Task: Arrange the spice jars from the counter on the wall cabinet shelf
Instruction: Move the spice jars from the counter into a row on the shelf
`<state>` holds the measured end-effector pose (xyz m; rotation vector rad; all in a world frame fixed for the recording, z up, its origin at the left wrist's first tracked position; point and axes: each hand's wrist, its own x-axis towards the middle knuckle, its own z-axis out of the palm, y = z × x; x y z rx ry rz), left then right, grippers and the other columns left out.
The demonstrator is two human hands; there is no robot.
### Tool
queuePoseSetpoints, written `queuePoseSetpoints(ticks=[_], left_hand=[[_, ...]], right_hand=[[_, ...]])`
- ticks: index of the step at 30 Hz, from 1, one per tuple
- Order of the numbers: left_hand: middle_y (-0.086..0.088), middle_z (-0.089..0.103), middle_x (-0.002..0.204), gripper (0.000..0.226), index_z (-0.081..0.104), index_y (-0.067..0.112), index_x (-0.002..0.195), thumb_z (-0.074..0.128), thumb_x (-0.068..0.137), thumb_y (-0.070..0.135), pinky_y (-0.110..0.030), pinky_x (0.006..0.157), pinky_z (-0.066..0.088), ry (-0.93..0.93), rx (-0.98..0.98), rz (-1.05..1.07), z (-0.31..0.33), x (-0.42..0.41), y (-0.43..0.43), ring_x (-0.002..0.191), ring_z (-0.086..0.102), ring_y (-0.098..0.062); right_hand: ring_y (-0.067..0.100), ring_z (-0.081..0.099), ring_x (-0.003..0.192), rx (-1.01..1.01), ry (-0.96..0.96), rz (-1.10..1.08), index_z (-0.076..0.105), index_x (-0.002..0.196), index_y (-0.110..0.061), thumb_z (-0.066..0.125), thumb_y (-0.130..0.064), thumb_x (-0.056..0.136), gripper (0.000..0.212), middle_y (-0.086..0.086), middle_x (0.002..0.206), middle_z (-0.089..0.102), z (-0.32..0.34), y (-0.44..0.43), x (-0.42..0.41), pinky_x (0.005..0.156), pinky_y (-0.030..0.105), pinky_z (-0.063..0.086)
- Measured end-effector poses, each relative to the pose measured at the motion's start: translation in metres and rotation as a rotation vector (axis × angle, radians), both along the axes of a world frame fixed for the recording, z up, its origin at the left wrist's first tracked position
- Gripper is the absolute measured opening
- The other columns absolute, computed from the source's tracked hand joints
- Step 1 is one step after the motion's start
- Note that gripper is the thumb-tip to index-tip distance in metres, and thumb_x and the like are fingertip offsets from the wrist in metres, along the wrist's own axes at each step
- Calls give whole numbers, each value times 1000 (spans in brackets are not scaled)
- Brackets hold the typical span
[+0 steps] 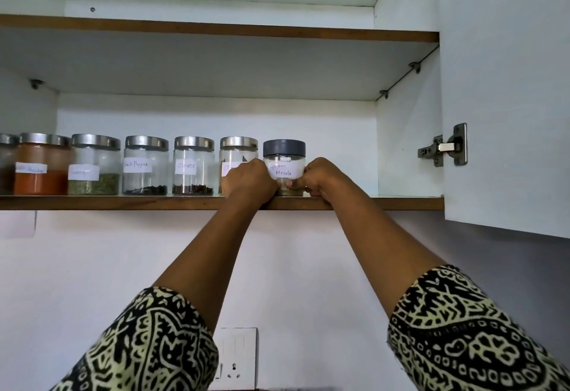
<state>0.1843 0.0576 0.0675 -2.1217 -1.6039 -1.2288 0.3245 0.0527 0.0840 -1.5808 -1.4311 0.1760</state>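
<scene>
Grey-lidded clear glass jar (284, 170), "Garam Masala": on brown-edged white shelf (385, 202), 3 o'clock end of steel-lidded glass jars (145, 165). Left hand (248, 179) at its 9 o'clock, right hand (320, 176) at 3 o'clock, fingers curled round it. Step: seating. Next, likely: release, label forward.

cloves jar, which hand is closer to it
Left. The left hand grips the garam masala jar on the side facing the cloves jar; the right hand grips its opposite side, farther away.

Single head view, tilted upward from below, facing cabinet shelf (123, 202), near.
</scene>
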Motion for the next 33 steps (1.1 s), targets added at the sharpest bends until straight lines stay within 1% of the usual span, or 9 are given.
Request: queuePoseSetpoints(ticks=[6,11,14,16,18,20,23,27,33], left_hand=[[-8,67,108,34,63,15,112,61,84,35,-32,76,44,-33,-13,4,0,1,-1,101,62,-28],[-9,68,99,30,65,12,105,62,84,34,-31,70,44,-76,-3,-30,-5,-2,-15,94,64,-28],[-9,69,101,26,68,11,106,57,89,28,-30,72,43,-112,74,-98,-12,-8,-31,98,64,-29],[-6,70,110,29,67,13,114,56,90,26,-31,82,47,-169,131,-201,-22,-14,-43,104,63,-26],[-3,69,117,34,63,16,123,57,91,26,-31,90,48,-237,187,-333,-36,-20,-53,108,64,-20],[-3,69,117,36,61,17,125,59,91,25,-28,88,48,-272,236,-440,-56,-27,-68,106,65,-17],[2,67,121,34,63,21,122,62,89,28,-29,88,49,-305,282,-516,-102,-39,-91,110,61,-17],[11,65,121,31,64,30,117,61,88,38,-35,92,50,-355,62,-568,-192,-51,-117,106,59,-9],[11,68,108,22,68,26,109,64,88,26,-16,80,49,-508,-282,-593,-302,-70,-137,101,62,-5]], right_hand=[[29,66,95,-12,-26,-23,65,104,-7,86,-36,54,62,11,102,70,0,7,1,91,43,53],[25,58,81,-14,-110,-98,53,72,-11,81,-35,67,38,7,81,60,-2,-25,-9,66,30,44],[23,52,79,21,-169,-145,41,66,-15,77,-33,71,41,4,77,54,-7,-49,-15,60,28,37],[24,52,83,77,-197,-129,48,75,-14,76,-32,74,34,3,79,54,-13,-66,-21,60,29,37],[27,59,97,178,-204,-84,61,101,-10,74,-27,77,32,7,99,65,-24,-81,-26,74,31,45],[27,58,114,265,-162,-33,55,126,-9,71,-24,80,51,10,124,63,-46,-106,-34,91,31,45],[20,50,126,373,-129,26,49,135,-13,69,-28,83,57,5,135,56,-93,-145,-45,98,22,38],[12,49,127,255,-31,54,54,130,-20,67,-33,84,50,-4,135,56,-180,-179,-51,97,16,33],[4,56,110,-7,163,89,61,118,-20,68,-27,84,35,-8,121,64,-301,-200,-56,87,15,39]])
